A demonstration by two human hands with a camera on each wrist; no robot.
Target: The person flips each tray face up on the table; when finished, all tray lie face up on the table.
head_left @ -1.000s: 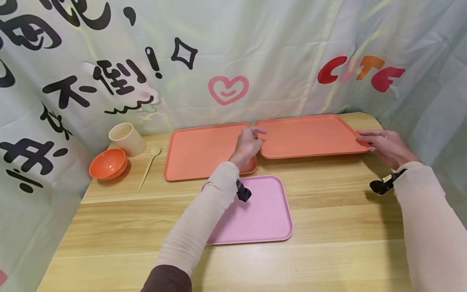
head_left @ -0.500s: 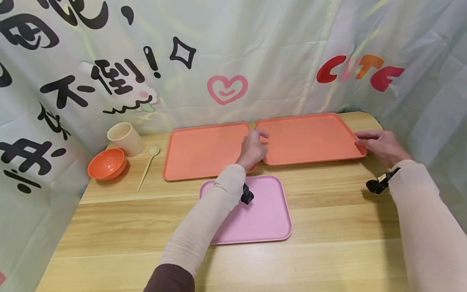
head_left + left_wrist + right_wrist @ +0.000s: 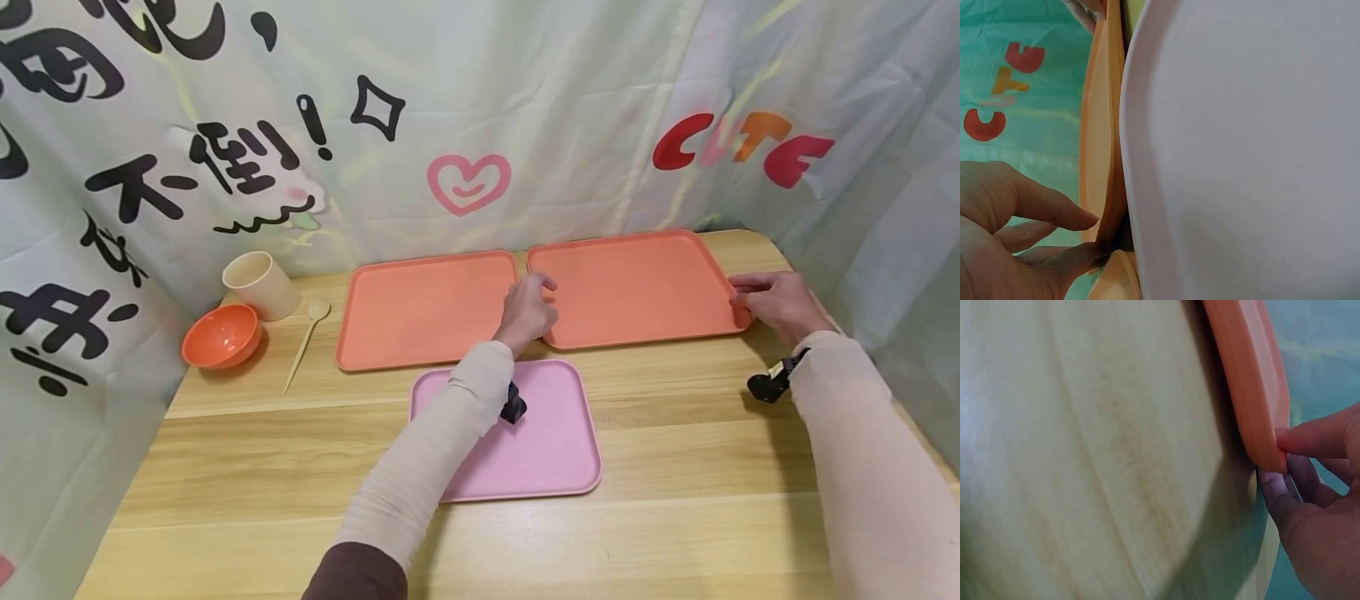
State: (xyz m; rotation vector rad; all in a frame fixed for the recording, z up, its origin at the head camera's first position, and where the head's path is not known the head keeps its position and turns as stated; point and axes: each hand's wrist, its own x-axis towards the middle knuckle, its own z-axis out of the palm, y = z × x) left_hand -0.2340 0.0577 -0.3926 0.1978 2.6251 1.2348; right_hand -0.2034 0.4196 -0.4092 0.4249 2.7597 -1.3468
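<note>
Both hands hold an orange tray (image 3: 630,287) at the back right of the table, one at each short end. My left hand (image 3: 528,312) pinches its left end; in the left wrist view the index fingertip (image 3: 1088,220) lies on the tray's rim and the thumb is at its underside. At the other end, my right hand (image 3: 780,307) grips the near right corner, seen close up in the right wrist view on the orange rim (image 3: 1257,406). A narrow dark shadow shows under that edge. Beneath my left forearm lies a pink tray (image 3: 555,450).
A second orange tray (image 3: 427,312) lies just left of the held one. Farther left are a cream spoon (image 3: 306,342), an orange bowl (image 3: 222,337) and a cream cup (image 3: 262,286). A printed curtain (image 3: 585,125) hangs behind the wooden table (image 3: 675,517).
The held tray's near edge has come down toward the table, and the tray now lies flatter. My left hand has shifted right onto its left end; my right hand has moved slightly left.
</note>
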